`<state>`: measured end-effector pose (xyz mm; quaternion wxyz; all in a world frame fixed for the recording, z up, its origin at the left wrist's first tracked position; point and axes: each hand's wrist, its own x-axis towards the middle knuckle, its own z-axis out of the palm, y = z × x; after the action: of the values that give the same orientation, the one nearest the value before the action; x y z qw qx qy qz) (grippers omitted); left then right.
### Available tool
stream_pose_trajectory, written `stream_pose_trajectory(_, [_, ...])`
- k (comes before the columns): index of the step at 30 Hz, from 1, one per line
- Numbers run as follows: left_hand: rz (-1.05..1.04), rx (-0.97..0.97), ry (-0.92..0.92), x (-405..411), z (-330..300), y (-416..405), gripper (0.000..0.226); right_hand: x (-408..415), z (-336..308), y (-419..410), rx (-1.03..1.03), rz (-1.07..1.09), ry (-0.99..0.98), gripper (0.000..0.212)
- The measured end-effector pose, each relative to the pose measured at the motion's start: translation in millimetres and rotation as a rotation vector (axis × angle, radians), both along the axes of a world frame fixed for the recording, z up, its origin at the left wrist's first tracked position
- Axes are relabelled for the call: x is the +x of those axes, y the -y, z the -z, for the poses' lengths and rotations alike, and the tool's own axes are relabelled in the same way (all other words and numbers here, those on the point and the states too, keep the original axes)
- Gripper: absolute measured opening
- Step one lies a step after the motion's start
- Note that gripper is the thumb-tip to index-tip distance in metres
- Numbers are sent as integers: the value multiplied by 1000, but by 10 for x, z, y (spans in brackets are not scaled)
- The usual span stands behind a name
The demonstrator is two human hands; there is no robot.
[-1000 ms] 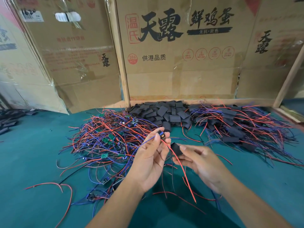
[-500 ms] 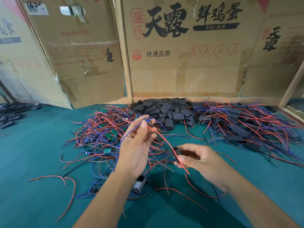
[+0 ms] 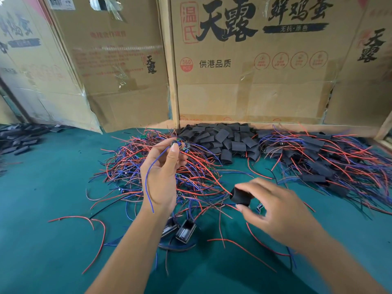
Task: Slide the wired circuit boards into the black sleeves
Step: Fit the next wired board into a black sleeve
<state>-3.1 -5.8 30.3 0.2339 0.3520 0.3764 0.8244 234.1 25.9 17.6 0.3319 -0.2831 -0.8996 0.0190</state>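
Above the green mat (image 3: pixel 42 209), left hand (image 3: pixel 162 177) pinches a wired circuit board (image 3: pixel 177 144), now raised farther from the black sleeve (image 3: pixel 240 196) gripped by right hand (image 3: pixel 273 209). Red lead already threaded; board not yet inside.

Two forearms in view, both bare from the lower frame edge to the wrist; no sleeve visible. Left hand (image 3: pixel 162 175) and right hand (image 3: pixel 273 211) ungloved. Fingernails short and unpainted. No rings, watch or wristband observed.
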Motion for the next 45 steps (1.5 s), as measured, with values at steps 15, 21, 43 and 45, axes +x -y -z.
stream_pose_trajectory(15, [-14, 18, -9, 10, 16, -6, 13, -108, 80, 99, 53, -53, 72, 35])
stream_pose_trajectory(21, [-24, 20, -18, 7, 20, -1, 13, -153, 87, 151, -13, -62, 28, 34])
stream_pose_trajectory(43, [224, -72, -124, 464, 148, 42, 14, -211, 116, 145, -76, 212, -229, 25])
stream_pose_trajectory(45, [287, -89, -120, 532, 163, 58, 14, -166, 93, 94, -17, 258, -237, 25])
